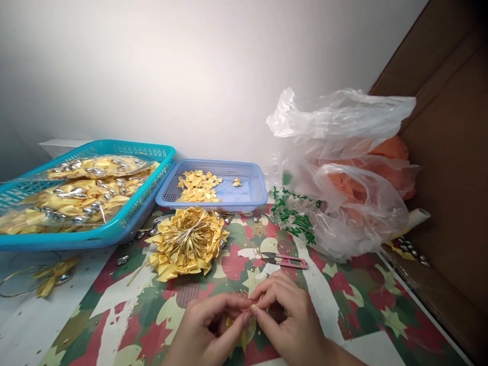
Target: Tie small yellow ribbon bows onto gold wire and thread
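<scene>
My left hand and my right hand meet low in the middle of the view, their fingertips pinched together. Under the left fingers shows part of a yellow ribbon bow; most of it is hidden by the hand. What the right fingertips pinch is too small and covered to make out. Just beyond the hands lie pink-handled thread snips, blades pointing left. A round bundle of yellow ribbon bows with gold cords, tied with a pale strip, sits ahead and to the left.
A blue basket holds loose yellow bows. At left, a teal basket carries bagged bows with silver bells. One bow on a gold cord loop lies below it. Plastic bags and a brown cardboard panel stand at right.
</scene>
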Demonstrator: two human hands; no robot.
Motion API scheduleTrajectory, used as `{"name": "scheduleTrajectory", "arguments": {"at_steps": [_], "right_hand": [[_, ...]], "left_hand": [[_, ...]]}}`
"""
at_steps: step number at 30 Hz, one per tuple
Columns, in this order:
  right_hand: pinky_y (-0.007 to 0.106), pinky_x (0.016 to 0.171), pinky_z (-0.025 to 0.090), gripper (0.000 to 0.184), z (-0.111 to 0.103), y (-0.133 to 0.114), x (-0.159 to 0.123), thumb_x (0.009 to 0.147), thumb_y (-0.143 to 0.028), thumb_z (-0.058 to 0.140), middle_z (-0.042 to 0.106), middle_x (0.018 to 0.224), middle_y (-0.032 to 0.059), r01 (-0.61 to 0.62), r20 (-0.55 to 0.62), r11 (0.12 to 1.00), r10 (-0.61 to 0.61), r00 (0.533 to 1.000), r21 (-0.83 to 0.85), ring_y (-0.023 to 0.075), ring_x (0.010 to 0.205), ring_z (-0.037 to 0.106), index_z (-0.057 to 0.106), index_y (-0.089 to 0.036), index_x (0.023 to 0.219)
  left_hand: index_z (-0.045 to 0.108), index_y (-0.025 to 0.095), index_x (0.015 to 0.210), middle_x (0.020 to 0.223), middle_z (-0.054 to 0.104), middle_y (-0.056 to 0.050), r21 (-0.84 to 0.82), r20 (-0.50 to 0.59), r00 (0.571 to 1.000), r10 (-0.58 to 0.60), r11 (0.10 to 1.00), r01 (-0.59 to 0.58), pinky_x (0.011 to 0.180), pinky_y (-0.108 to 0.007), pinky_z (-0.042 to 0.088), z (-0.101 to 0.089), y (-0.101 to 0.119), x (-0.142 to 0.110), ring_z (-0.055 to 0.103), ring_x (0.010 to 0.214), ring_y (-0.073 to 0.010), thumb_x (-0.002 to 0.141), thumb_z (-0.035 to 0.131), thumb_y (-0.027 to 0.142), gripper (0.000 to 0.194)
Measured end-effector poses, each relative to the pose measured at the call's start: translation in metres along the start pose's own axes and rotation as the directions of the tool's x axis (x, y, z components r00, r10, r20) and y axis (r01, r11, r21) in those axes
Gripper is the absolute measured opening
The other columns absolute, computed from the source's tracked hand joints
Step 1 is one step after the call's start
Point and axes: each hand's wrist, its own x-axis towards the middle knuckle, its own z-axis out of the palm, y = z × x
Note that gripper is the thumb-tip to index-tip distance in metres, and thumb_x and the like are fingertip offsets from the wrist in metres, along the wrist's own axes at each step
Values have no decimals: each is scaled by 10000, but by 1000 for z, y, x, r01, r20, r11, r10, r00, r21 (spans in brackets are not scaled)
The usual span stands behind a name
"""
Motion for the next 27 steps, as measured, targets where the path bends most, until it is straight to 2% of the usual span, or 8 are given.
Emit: {"name": "scheduleTrajectory", "arguments": {"at_steps": [9,15,23,27], "right_hand": [[284,648,473,205,2,3,-1,753,-28,633,696,718,6,-103,13,991,102,995,86,163,717,635,563,-203,674],[277,657,464,204,3,4,-2,744,-27,642,692,711,0,-108,8,989,108,994,105,157,712,635,559,-197,670],[283,654,465,198,2,4,-2,760,-46,643,687,704,5,-119,30,990,117,993,81,162,716,631,554,-198,669],[288,647,466,193,2,4,-2,762,-55,640,687,702,7,-122,40,990,119,992,77,167,716,630,558,-202,668]], "left_hand": [[771,197,883,644,713,-34,32,-2,1000,28,999,-27,445,-175,416,-1,1,0,536,474,-113,874,621,329,200],[772,198,899,644,715,-35,59,-4,999,44,997,-44,454,-183,415,-2,3,-1,540,482,-118,875,624,321,194],[786,206,840,576,702,-21,131,-35,992,125,984,-119,446,-189,398,-3,2,1,544,459,-122,867,636,291,174],[785,207,805,567,699,-23,136,-35,991,129,983,-123,446,-186,411,-3,0,2,566,467,-129,862,639,291,178]]}}
